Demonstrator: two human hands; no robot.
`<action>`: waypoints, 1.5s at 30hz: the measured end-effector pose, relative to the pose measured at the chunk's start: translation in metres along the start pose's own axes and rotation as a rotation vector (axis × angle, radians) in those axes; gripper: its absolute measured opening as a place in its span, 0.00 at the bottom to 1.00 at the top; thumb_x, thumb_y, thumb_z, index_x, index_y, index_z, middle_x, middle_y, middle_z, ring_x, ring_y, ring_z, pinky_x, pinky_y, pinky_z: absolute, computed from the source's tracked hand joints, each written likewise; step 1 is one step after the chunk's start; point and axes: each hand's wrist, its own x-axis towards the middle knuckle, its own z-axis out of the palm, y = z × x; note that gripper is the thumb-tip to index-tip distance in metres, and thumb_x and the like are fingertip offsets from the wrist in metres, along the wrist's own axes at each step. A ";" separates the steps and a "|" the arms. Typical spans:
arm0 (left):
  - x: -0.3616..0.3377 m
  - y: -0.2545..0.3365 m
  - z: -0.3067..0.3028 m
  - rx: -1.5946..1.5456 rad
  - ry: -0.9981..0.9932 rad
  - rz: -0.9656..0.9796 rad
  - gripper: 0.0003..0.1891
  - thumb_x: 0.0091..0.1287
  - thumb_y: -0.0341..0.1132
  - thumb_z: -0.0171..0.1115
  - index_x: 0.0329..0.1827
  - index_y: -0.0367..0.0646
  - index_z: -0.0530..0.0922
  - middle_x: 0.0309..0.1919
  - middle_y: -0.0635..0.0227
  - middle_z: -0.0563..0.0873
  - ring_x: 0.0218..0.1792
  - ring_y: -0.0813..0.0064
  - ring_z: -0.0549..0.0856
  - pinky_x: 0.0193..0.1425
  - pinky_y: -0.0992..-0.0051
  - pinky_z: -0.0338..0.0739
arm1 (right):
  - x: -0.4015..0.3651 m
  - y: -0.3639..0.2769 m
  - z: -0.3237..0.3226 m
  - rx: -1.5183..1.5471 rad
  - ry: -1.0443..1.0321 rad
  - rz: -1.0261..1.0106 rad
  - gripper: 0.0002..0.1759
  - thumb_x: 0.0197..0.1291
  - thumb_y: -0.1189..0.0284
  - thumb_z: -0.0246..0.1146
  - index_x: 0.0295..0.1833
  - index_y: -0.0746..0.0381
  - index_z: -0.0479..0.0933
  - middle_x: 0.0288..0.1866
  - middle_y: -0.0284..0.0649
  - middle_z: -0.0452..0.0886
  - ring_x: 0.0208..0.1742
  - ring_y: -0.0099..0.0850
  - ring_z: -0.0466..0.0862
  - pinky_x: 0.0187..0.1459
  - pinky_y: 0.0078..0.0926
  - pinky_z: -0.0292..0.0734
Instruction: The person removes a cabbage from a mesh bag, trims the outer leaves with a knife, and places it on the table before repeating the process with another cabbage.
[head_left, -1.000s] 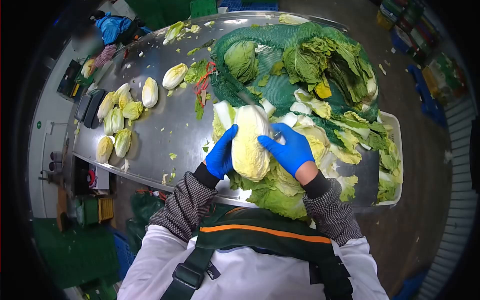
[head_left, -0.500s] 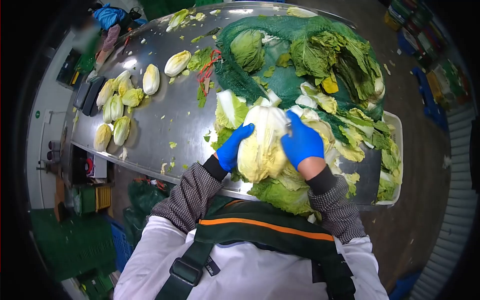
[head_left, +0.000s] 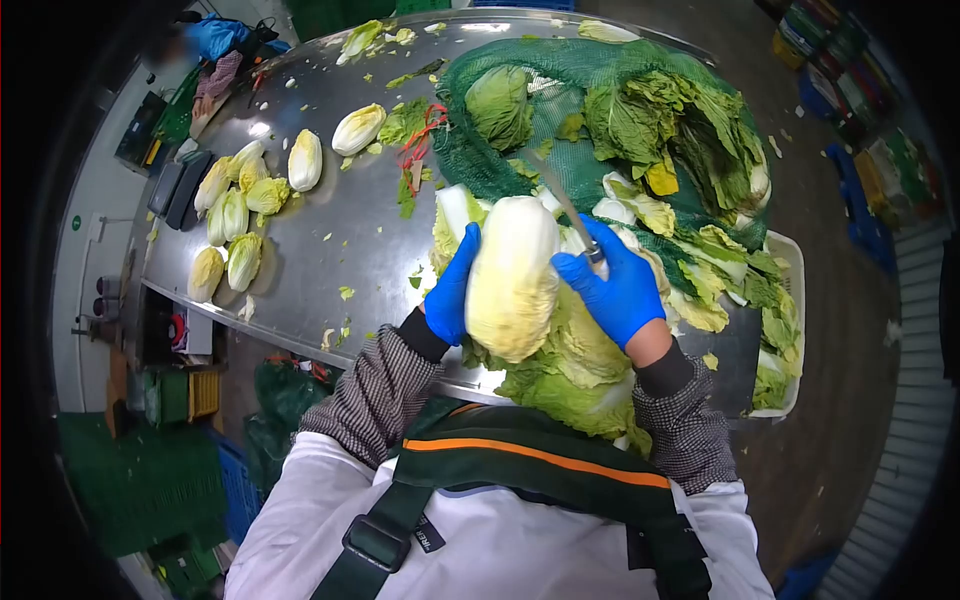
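Note:
My left hand (head_left: pixel 455 290), in a blue glove, grips the left side of a pale, trimmed napa cabbage (head_left: pixel 512 275). Its white base points away from me. To its right, my gloved right hand (head_left: pixel 615 290) is closed around a knife (head_left: pixel 568 205), the blade slanting up and left past the cabbage base. Below and right of the head lie loose outer leaves (head_left: pixel 570 385). A green mesh sack (head_left: pixel 560 100) spreads beyond my hands, with an untrimmed green cabbage (head_left: pixel 498 108) and dark leaves (head_left: pixel 650 115) in it.
Several trimmed cabbages (head_left: pixel 235 215) lie at the left of the steel table (head_left: pixel 330 250), near a dark box (head_left: pixel 180 190). Red string (head_left: pixel 420 140) lies beside the sack. A white crate (head_left: pixel 790 330) with leaves stands right. Another person's sleeve (head_left: pixel 222 72) shows at the far left.
Outer leaves have come away from the cabbage, which now looks slimmer and smoother. My right hand has moved slightly right, off the head, and the knife blade now shows clearly.

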 end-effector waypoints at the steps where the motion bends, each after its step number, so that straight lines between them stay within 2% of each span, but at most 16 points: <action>1: 0.002 0.003 0.005 0.140 0.012 0.018 0.36 0.71 0.58 0.45 0.75 0.47 0.53 0.70 0.59 0.65 0.66 0.64 0.71 0.70 0.62 0.64 | 0.000 -0.005 -0.001 -0.009 -0.021 -0.008 0.36 0.56 0.46 0.64 0.61 0.62 0.72 0.41 0.49 0.82 0.41 0.39 0.83 0.45 0.30 0.76; 2: 0.002 0.001 0.006 0.499 0.042 0.227 0.35 0.72 0.56 0.45 0.76 0.49 0.50 0.70 0.62 0.64 0.66 0.65 0.70 0.69 0.65 0.66 | 0.001 -0.002 0.000 -0.026 -0.030 -0.041 0.34 0.56 0.52 0.67 0.61 0.65 0.71 0.43 0.48 0.82 0.44 0.34 0.83 0.45 0.27 0.76; 3: -0.002 0.015 0.009 0.804 0.059 0.196 0.34 0.73 0.54 0.46 0.77 0.51 0.48 0.70 0.63 0.63 0.66 0.65 0.70 0.68 0.67 0.67 | 0.004 0.004 0.000 0.207 -0.042 -0.012 0.33 0.57 0.54 0.68 0.60 0.65 0.71 0.44 0.46 0.82 0.45 0.31 0.83 0.45 0.26 0.76; 6: -0.014 0.035 0.001 0.309 -0.191 0.239 0.35 0.72 0.54 0.48 0.76 0.49 0.50 0.68 0.63 0.66 0.66 0.64 0.70 0.67 0.66 0.68 | 0.014 0.025 0.006 1.039 -0.148 0.115 0.27 0.57 0.64 0.69 0.58 0.67 0.73 0.48 0.38 0.80 0.46 0.23 0.80 0.44 0.21 0.76; 10: -0.014 -0.008 -0.001 -0.048 0.062 0.046 0.34 0.69 0.49 0.56 0.73 0.42 0.56 0.63 0.61 0.72 0.63 0.64 0.73 0.69 0.65 0.66 | 0.011 0.022 0.026 0.532 -0.131 0.090 0.30 0.56 0.58 0.69 0.59 0.66 0.73 0.42 0.35 0.80 0.42 0.23 0.78 0.47 0.22 0.74; 14: -0.014 -0.005 -0.004 0.273 0.124 0.149 0.34 0.65 0.42 0.61 0.71 0.39 0.58 0.63 0.58 0.72 0.62 0.66 0.74 0.66 0.67 0.69 | 0.006 0.017 0.021 0.059 -0.135 0.052 0.40 0.49 0.50 0.70 0.64 0.60 0.70 0.44 0.48 0.82 0.45 0.41 0.83 0.48 0.32 0.77; 17: -0.013 -0.005 -0.005 0.473 0.204 0.296 0.35 0.63 0.39 0.64 0.70 0.38 0.59 0.61 0.59 0.73 0.60 0.68 0.75 0.64 0.69 0.71 | 0.003 0.015 0.030 -0.070 -0.116 -0.013 0.41 0.49 0.51 0.69 0.66 0.58 0.66 0.47 0.49 0.82 0.47 0.45 0.83 0.49 0.35 0.77; 24: -0.018 0.000 -0.015 0.782 0.358 0.370 0.37 0.57 0.35 0.71 0.68 0.36 0.63 0.59 0.60 0.75 0.57 0.71 0.76 0.61 0.71 0.71 | 0.011 0.006 0.032 -0.107 -0.200 0.099 0.33 0.48 0.54 0.67 0.58 0.59 0.70 0.44 0.48 0.82 0.43 0.46 0.83 0.46 0.38 0.77; 28: -0.033 0.030 -0.030 0.893 0.294 0.292 0.37 0.58 0.37 0.70 0.68 0.35 0.64 0.58 0.60 0.77 0.56 0.72 0.77 0.61 0.72 0.72 | 0.026 0.030 0.016 0.160 -0.316 0.120 0.29 0.47 0.61 0.72 0.53 0.65 0.74 0.33 0.39 0.80 0.36 0.28 0.79 0.40 0.28 0.76; 31: -0.042 0.050 -0.051 0.704 0.165 0.047 0.35 0.59 0.40 0.68 0.67 0.35 0.65 0.56 0.60 0.78 0.54 0.73 0.78 0.60 0.73 0.72 | 0.041 0.019 0.007 0.157 -0.438 0.291 0.28 0.48 0.64 0.72 0.53 0.65 0.74 0.34 0.36 0.78 0.36 0.24 0.76 0.40 0.26 0.75; 34: -0.064 0.061 -0.078 0.148 0.178 -0.033 0.31 0.65 0.45 0.60 0.67 0.38 0.66 0.59 0.58 0.78 0.58 0.66 0.79 0.64 0.67 0.72 | 0.065 0.101 0.029 -0.332 -0.211 0.022 0.33 0.50 0.54 0.69 0.57 0.63 0.72 0.41 0.44 0.81 0.38 0.38 0.82 0.41 0.32 0.77; 37: -0.071 0.103 -0.112 -0.098 0.208 0.081 0.31 0.67 0.47 0.57 0.68 0.39 0.65 0.62 0.57 0.75 0.60 0.62 0.77 0.67 0.62 0.70 | 0.053 0.093 0.054 -0.602 0.056 -0.203 0.42 0.50 0.47 0.67 0.66 0.59 0.67 0.45 0.47 0.81 0.40 0.46 0.82 0.39 0.37 0.77; 39: -0.075 0.137 -0.139 -0.105 0.203 0.186 0.31 0.68 0.49 0.56 0.68 0.41 0.65 0.62 0.57 0.76 0.61 0.60 0.77 0.68 0.58 0.68 | 0.040 0.023 0.067 -0.659 -0.027 -0.057 0.43 0.51 0.48 0.67 0.70 0.57 0.63 0.41 0.45 0.80 0.37 0.43 0.82 0.36 0.38 0.76; 41: -0.078 0.185 -0.178 -0.045 0.251 0.333 0.31 0.68 0.50 0.56 0.68 0.42 0.65 0.62 0.57 0.75 0.61 0.60 0.76 0.68 0.58 0.68 | 0.030 0.008 0.090 -0.511 0.060 -0.186 0.39 0.54 0.53 0.66 0.68 0.58 0.65 0.38 0.42 0.80 0.34 0.40 0.82 0.33 0.38 0.76; 43: -0.086 0.240 -0.231 -0.015 0.338 0.431 0.33 0.66 0.54 0.57 0.68 0.43 0.65 0.63 0.57 0.73 0.63 0.58 0.74 0.67 0.57 0.68 | 0.020 0.004 0.112 -0.454 -0.054 -0.209 0.38 0.55 0.54 0.66 0.68 0.58 0.65 0.37 0.41 0.80 0.31 0.40 0.82 0.32 0.37 0.76; 45: -0.090 0.283 -0.236 -0.013 0.398 0.711 0.31 0.66 0.55 0.57 0.66 0.46 0.67 0.64 0.60 0.73 0.63 0.61 0.73 0.69 0.55 0.65 | 0.015 -0.011 0.124 -0.425 -0.167 -0.213 0.40 0.55 0.51 0.65 0.69 0.58 0.63 0.38 0.43 0.79 0.30 0.41 0.82 0.31 0.37 0.77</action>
